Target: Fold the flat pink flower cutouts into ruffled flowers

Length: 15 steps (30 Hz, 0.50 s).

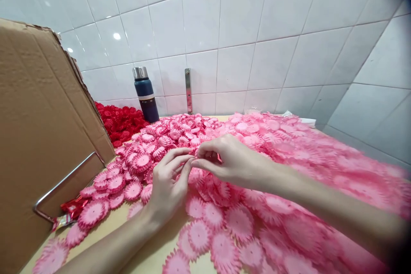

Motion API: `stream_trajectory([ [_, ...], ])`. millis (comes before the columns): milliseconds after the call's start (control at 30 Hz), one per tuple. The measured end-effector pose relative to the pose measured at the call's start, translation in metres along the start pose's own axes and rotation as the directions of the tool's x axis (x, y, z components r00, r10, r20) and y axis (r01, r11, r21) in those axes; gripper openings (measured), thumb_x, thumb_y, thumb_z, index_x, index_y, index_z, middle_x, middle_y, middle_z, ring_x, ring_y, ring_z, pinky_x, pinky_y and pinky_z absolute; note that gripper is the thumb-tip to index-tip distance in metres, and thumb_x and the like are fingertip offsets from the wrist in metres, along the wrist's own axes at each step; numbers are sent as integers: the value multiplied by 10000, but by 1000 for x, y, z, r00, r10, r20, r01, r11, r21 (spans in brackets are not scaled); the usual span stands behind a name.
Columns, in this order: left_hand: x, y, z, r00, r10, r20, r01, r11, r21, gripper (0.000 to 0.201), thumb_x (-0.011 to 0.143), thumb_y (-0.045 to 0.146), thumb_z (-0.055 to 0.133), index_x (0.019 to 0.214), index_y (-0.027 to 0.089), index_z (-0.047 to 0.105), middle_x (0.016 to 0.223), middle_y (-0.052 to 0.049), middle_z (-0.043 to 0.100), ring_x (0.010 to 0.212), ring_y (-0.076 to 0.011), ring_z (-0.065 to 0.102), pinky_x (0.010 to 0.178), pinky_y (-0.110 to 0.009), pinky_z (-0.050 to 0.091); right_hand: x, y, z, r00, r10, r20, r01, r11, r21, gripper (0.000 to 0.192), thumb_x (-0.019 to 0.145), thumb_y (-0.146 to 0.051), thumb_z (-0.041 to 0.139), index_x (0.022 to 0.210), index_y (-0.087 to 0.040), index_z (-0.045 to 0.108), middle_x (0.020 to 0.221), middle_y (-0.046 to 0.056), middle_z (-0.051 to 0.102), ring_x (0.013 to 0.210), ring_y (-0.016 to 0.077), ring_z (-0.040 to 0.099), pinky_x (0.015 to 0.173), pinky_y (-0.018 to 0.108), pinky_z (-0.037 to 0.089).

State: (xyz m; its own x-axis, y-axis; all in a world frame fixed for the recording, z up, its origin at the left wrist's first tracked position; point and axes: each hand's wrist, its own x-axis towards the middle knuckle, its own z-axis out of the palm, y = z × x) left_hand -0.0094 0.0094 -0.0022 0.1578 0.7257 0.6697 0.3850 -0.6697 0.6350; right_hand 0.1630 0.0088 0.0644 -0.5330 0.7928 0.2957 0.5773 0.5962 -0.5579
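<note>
My left hand (pixel 171 177) and my right hand (pixel 221 156) meet fingertip to fingertip above the pile. Both have thumb and fingers pinched together. A small spot of pink shows between the tips, but the fingers cover most of whatever is there. Behind and to the left of them lie thicker pink flower pieces (pixel 141 161) with curled, darker edges. Flat, round pink petal pieces (pixel 239 222) with fringed rims and a small centre hole spread beneath and to the right of my right hand.
A cardboard sheet (pixel 45 128) stands at the left, with a bent metal rod (pixel 67 180) before it and a red wrapper (pixel 75 206) close by. Red flower pieces (pixel 123 122) are heaped beside a blue bottle (pixel 146 96). A metal bracket (pixel 188 90) is against the tiled wall (pixel 237 66).
</note>
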Motion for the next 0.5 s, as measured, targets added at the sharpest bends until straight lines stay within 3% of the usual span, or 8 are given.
stream_trajectory([
  [167,0,3,0,999,20,-33,-21,999,-28,110,862,172,602,866,169,712,987,-71,657,936,-168,659,683,-202,595,2,6,-5,999,48,6,-48,996,72,209,863,-261,545,685,-160,588,625,6,598,564,114,501,531,253,376],
  [300,2,1,0,997,32,-65,-39,993,-113,101,837,151,634,892,169,717,1024,-76,644,955,-173,659,756,-243,613,3,14,-9,991,137,-7,-131,962,242,174,810,-217,553,646,-177,512,625,-13,549,571,108,488,512,237,372],
  [400,2,-2,-1,994,107,-1,-105,971,-213,265,812,105,659,1049,221,690,1117,-67,615,1048,-193,631,862,-321,602,4,18,-9,989,148,-8,-138,938,319,163,774,-170,539,626,-184,471,591,-34,491,552,99,450,490,230,348],
  [500,1,-4,-2,980,191,48,-175,956,-238,474,796,67,671,1214,284,610,1147,-57,614,1048,-194,631,878,-360,600,4,18,-8,991,132,-5,-124,949,289,162,732,-134,530,598,-185,455,557,-46,452,532,93,420,472,230,322],
])
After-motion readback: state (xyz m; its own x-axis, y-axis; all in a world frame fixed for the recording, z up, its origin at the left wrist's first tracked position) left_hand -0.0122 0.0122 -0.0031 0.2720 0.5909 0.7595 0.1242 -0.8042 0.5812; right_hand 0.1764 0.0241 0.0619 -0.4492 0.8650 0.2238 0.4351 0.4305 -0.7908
